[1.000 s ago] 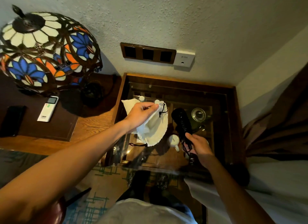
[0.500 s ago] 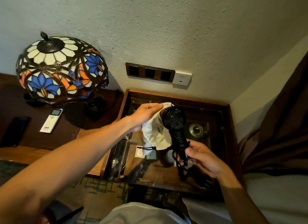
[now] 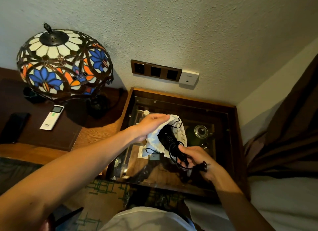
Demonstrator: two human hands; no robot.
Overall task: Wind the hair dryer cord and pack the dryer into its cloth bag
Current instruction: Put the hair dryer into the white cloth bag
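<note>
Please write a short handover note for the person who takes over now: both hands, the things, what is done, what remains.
Left hand: pinches the rim of the white cloth bag, holding it open above the glass-topped table.
Right hand: grips the black hair dryer by its handle end.
Done: cord wound; dryer head is inside the bag's mouth.
Left: push in the handle, loose cord loops and plug, then close the bag.

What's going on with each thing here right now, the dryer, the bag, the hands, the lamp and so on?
hair dryer: head end partly inside the bag, handle end still outside
cloth bag: held open, off the table
cord: wound on the handle, some loops loose
plug: hanging free by the right hand
left hand: gripping the bag's rim
right hand: holding the dryer's handle
lamp: seems unlit
remote: lying flat
</note>
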